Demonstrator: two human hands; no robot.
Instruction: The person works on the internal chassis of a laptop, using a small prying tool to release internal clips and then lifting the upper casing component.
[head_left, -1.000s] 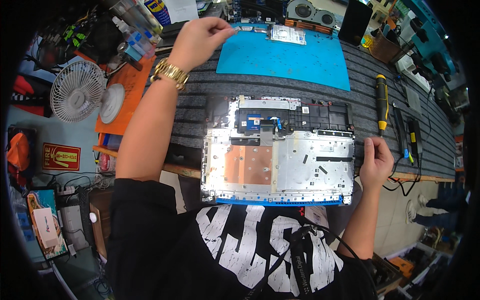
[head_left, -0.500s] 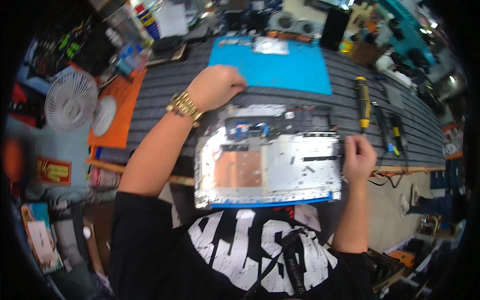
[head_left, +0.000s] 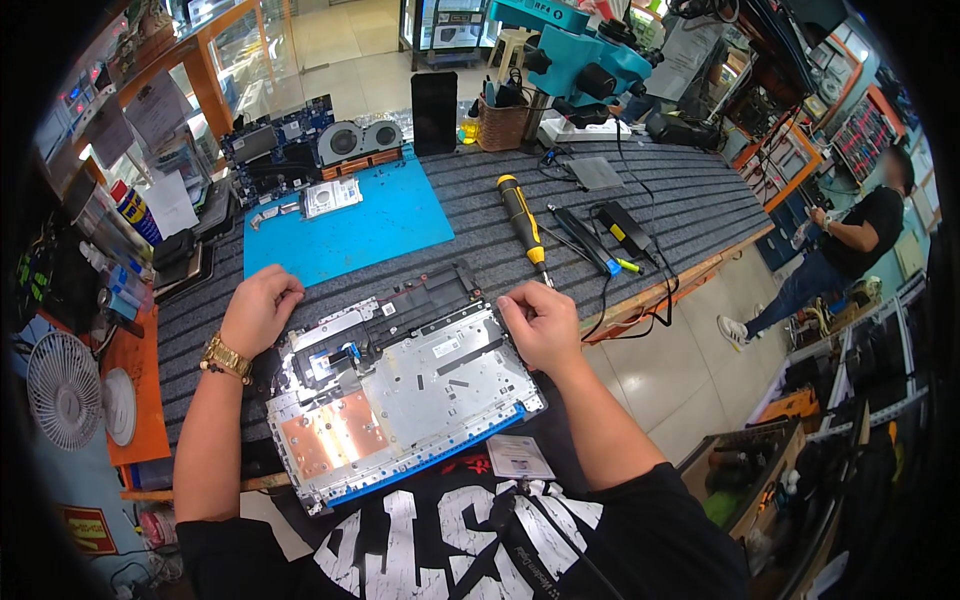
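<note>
A laptop's bare chassis (head_left: pixel 415 372), silver with a copper-coloured patch, lies inner side up at the bench's near edge, close to my body. Beside its far left corner, just below the blue mat (head_left: pixel 400 235), is my left hand (head_left: pixel 262 308), fingers curled together; what they hold, if anything, is hidden. My right hand (head_left: pixel 543 325) is closed at the far right corner, its thumb over or touching the edge. I cannot tell whether it grips the chassis. A yellow-and-black screwdriver (head_left: pixel 520 222) lies beyond that hand, shaft toward it.
Behind the mat's left part sits a circuit board (head_left: pixel 275 145) with two fans (head_left: pixel 362 142). A hard drive (head_left: pixel 332 197) lies on the mat. Right of the screwdriver are a black adapter (head_left: pixel 625 230) and cables. A small fan (head_left: pixel 63 388) stands left; a person (head_left: pixel 865 225) stands far right.
The view has swung toward the right, so the chassis appears slanted. My left hand no longer overlaps the mat's corner. My right hand has come closer to the chassis corner.
</note>
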